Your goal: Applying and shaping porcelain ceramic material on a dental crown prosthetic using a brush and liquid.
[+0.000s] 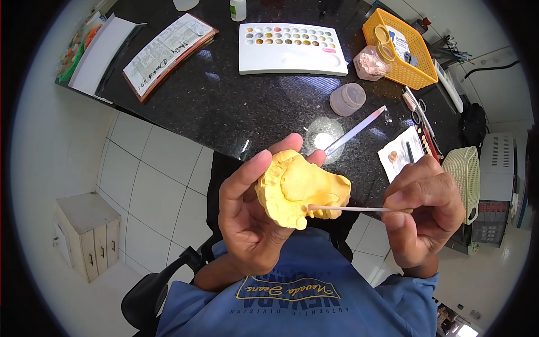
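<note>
My left hand (247, 213) holds a yellow plaster dental model (309, 182), thumb below and fingers round its far side. The model is tilted, with its smooth arch upward and tooth shapes along its near edge. Between the thumb and fingers of my right hand (421, 208) is a thin pale stick (353, 209). Its pinkish tip meets the model near the tooth row. Whether that tip is a brush or a bare point is too small to tell. Both hands are raised in front of my chest, near the edge of the black worktop (224, 121).
On the worktop are a white palette (292, 63) with colored wells, a pink powder jar (370, 64), a small clear cup (348, 100) and a translucent pen-shaped tool (356, 130). A yellow basket (429, 73) stands behind. Rightward lie a white paper (393, 157) and a pale green basket (465, 171).
</note>
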Available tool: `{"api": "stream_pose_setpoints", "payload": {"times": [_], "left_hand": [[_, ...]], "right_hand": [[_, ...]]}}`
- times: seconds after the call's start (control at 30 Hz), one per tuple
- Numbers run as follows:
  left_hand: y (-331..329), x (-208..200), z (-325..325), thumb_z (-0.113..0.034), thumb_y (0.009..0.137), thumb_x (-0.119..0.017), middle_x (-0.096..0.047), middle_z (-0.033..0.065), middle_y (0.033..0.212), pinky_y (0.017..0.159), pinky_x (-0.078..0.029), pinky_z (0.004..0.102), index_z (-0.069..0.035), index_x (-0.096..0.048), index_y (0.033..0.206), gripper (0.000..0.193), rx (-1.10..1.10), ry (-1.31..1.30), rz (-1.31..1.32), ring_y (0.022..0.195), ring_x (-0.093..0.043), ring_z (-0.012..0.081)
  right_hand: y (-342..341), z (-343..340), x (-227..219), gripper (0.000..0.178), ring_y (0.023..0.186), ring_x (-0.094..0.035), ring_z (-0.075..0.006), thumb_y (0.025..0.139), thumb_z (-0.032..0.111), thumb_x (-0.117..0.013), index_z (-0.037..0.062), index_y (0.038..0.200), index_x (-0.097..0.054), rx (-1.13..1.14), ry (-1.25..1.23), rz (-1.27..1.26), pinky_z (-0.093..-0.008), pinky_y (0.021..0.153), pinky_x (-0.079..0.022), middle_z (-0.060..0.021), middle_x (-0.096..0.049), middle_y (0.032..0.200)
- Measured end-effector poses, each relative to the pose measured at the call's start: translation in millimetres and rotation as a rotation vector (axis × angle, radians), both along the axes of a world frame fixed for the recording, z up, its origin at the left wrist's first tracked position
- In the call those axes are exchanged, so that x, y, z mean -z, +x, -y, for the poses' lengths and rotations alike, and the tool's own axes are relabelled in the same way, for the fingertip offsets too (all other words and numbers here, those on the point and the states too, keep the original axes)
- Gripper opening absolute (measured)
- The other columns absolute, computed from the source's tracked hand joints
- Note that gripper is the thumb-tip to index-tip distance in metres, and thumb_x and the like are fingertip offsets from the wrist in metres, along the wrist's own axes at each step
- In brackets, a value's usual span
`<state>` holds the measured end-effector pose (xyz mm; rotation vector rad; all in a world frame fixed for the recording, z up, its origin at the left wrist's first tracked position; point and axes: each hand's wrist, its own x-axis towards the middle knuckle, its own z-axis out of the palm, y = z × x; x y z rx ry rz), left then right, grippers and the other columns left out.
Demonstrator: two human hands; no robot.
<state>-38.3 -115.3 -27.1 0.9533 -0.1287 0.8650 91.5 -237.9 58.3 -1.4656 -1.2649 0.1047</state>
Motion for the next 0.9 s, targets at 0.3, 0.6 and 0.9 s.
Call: {"api": "stream_pose_setpoints", "payload": {"times": [0.3,0.6,0.9], "left_hand": [[-0.7,0.0,1.1,-0.002,0.085,-0.060,-0.029,0.0317,0.139,0.101,-0.039,0.0504,-0.005,-0.025,0.138,0.064,-0.005,0.001,0.002,0.123,-0.041,0.0456],[-1.2,-0.3,0.9,-0.002,0.086,-0.059,-0.029,0.0316,0.139,0.101,-0.038,0.0513,-0.005,-0.024,0.138,0.063,-0.011,0.011,0.007,0.123,-0.040,0.0458],[-1.3,0.1,0.4,-0.002,0.088,-0.056,-0.028,0.0312,0.139,0.100,-0.039,0.0508,-0.006,-0.026,0.138,0.059,-0.036,0.062,0.012,0.124,-0.040,0.0453]], "right_hand": [[-1.7,2.8,-1.6,0.014,0.057,-0.047,-0.0095,0.077,0.012,-0.064,0.0025,0.082,-0.055,-0.003,-0.116,0.043,-0.0204,0.051,-0.037,-0.0069,-0.052,0.070],[-0.8,5.2,-2.1,0.016,0.057,-0.046,-0.0096,0.077,0.014,-0.065,0.0033,0.082,-0.055,0.031,-0.120,0.083,-0.0205,0.051,-0.037,-0.0058,-0.051,0.068],[1.4,7.1,-3.1,0.015,0.059,-0.047,-0.0104,0.077,0.014,-0.064,0.0033,0.081,-0.055,0.048,-0.088,0.114,-0.0213,0.050,-0.037,-0.0050,-0.051,0.068]]}}
